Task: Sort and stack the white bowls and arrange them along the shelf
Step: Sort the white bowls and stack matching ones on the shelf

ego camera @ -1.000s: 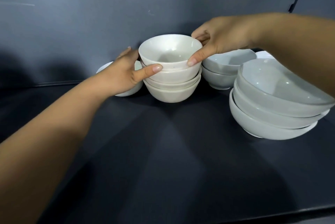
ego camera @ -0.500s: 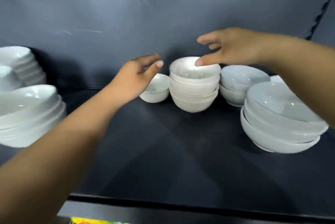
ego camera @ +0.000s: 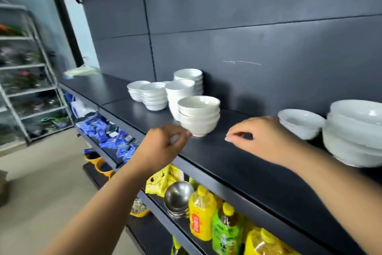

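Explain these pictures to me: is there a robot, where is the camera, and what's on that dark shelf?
No robot here: a person's two bare hands do the work. The camera sits on the person's head, looking forward and down, so the arms reach in from below. On the shelf stand white bowls: a small stack in front, more stacks behind it to the left, a single bowl and a stack of big bowls to the right. The left hand has its fingertips at the small stack's foot; the blur hides whether it grips. The right hand hovers loosely curled, holding nothing. Underneath stand bottles.
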### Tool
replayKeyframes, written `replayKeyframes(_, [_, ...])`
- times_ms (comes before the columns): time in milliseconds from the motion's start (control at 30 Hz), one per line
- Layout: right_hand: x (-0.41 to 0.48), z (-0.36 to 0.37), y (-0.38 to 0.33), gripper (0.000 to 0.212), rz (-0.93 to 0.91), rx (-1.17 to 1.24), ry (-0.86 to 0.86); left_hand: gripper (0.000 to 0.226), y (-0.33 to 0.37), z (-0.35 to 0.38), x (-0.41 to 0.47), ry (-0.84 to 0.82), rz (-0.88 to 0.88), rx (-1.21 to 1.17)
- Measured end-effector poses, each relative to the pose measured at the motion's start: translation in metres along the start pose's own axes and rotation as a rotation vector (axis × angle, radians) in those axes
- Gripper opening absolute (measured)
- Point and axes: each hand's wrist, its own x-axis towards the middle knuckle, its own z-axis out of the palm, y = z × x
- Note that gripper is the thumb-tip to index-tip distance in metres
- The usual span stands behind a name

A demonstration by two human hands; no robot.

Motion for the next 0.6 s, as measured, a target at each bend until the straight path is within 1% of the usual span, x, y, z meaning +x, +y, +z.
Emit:
replayKeyframes(67, [0.013,0.019,-0.007,0.026,0.013,-0.001,0.020,0.040,-0.020,-0.016,-0.009,0.001,-0.075,0.041])
replayKeyframes(133, [0.027,0.039,-0.016,0.027,0.066,0.014,0.070,0.044,-0.043,-0.030,-0.014,-0.014,-0.132,0.053])
replayKeyframes(233, [0.048,0.069,-0.028,0.026,0.189,0.082,0.094,0.024,-0.080,-0.038,-0.010,-0.035,-0.185,0.058])
replayKeyframes(300, [0.063,0.092,-0.038,0.027,0.241,0.094,0.074,0.020,-0.105,-0.039,-0.003,-0.053,-0.193,0.063])
replayKeyframes(367, [0.078,0.112,-0.049,0.027,0.288,0.121,0.095,0.021,-0.129,-0.040,0.008,-0.097,-0.203,0.059])
replayKeyframes(467, [0.104,0.140,-0.063,0.030,0.379,0.147,0.165,0.026,-0.165,-0.045,0.025,-0.181,-0.186,0.050])
replayKeyframes(600, [0.119,0.159,-0.065,0.034,0.604,0.112,0.320,0.027,-0.196,-0.051,0.044,-0.250,-0.095,0.036])
